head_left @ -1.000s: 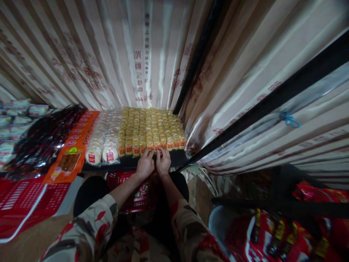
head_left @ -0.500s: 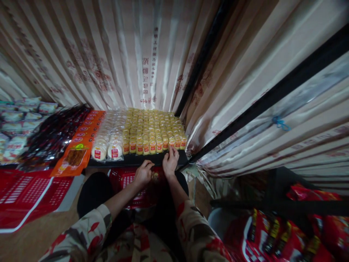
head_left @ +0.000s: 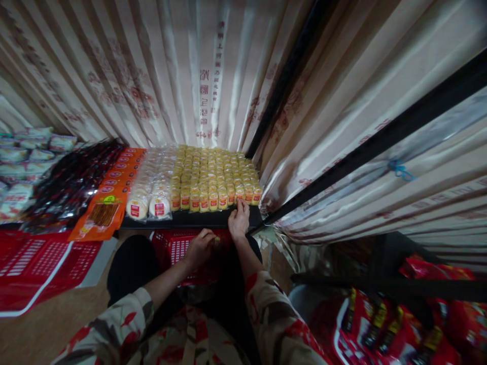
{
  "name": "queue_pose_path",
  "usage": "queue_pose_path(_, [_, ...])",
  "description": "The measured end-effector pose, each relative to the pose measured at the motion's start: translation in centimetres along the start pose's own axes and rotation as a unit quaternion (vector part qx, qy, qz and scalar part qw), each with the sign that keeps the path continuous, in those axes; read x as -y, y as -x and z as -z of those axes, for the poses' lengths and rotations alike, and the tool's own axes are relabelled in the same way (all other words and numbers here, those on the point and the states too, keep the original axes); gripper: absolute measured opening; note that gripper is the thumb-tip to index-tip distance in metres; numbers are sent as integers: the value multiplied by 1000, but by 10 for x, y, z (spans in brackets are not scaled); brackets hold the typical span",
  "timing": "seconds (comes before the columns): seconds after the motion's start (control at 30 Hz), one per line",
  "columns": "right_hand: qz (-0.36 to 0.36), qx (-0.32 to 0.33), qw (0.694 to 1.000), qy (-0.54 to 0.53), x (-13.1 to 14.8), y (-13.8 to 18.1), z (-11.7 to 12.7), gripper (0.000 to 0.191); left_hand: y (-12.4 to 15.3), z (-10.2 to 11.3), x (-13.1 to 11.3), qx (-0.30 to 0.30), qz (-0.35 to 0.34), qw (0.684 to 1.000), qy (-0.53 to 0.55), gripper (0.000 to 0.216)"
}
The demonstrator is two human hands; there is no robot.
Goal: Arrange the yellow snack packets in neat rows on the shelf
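Note:
Rows of small yellow packets (head_left: 213, 175) with red labels fill the right part of a black shelf (head_left: 190, 219). My right hand (head_left: 239, 221) rests on the shelf's front edge, fingertips touching the front-row packets near the right end, fingers bent. My left hand (head_left: 200, 247) is lower, curled inside a red plastic basket (head_left: 173, 248) on my lap, closed on a small item I cannot make out. Round white cakes (head_left: 148, 205) in clear wrap lie left of the yellow packets.
Orange snack packs (head_left: 104, 205), dark glossy packs (head_left: 68, 187) and pale bags (head_left: 19, 167) continue leftward along the shelf. Satin curtains (head_left: 190, 76) hang behind. A black frame bar (head_left: 365, 147) runs at the right. Red bags (head_left: 399, 324) lie lower right, red flat crates (head_left: 34, 263) lower left.
My left hand has left the front row of packets and dropped into the red basket. My right hand shifted rightward along the front row.

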State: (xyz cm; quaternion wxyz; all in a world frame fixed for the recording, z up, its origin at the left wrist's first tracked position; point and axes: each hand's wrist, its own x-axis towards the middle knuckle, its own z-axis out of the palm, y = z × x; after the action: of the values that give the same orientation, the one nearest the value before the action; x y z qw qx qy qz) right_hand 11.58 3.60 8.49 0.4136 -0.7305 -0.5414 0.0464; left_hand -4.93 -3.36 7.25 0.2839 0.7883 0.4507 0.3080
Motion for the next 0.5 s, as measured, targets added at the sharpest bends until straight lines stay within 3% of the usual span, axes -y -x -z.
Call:
queue_pose_path(0.17, [33, -24, 998, -51, 4, 5, 7, 44, 19, 4, 8, 49, 51, 997, 16, 30])
queue_pose_path(0.27, [54, -14, 992, -110, 11, 28, 11, 35, 30, 12, 24, 70, 131, 989, -6, 32])
queue_pose_path(0.37, [47, 75, 984, -153, 16, 62, 7, 32, 37, 19, 44, 124, 275, 952, -51, 33])
queue_pose_path(0.5, [39, 302, 950, -69, 9, 94, -12, 25, 41, 16, 67, 192, 375, 905, -57, 23])
